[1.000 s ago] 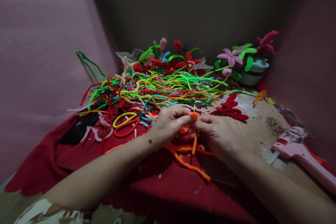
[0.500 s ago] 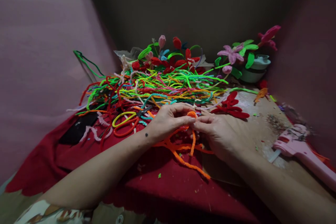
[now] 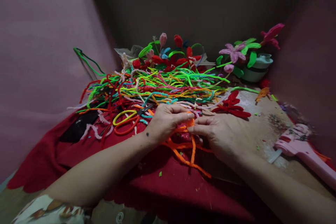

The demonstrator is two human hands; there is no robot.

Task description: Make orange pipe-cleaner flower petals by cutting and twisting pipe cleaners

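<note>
Orange pipe cleaners (image 3: 193, 147) hang from between my two hands, with loose ends trailing down over the red cloth. My left hand (image 3: 168, 120) pinches the bunched upper part between thumb and fingers. From the other side, my right hand (image 3: 217, 133) grips the same orange piece with thumb and forefinger, close to the left thumb. The exact shape of the folded part is partly hidden by the fingers. Left of my left hand lie scissors (image 3: 127, 120) with yellow and red-orange handles.
A heap of coloured pipe cleaners (image 3: 168, 87) spreads behind the hands. Pipe-cleaner flowers (image 3: 232, 53) stand at the back. A red petalled piece (image 3: 232, 106) and a pink glue gun (image 3: 295, 143) lie on the right. A dark flat object (image 3: 76, 129) rests on the red cloth (image 3: 147, 185).
The fingers have shifted slightly on the orange pipe cleaner; the right fingertips now sit lower on it. The folded orange part has turned downward, and the view has moved a little.
</note>
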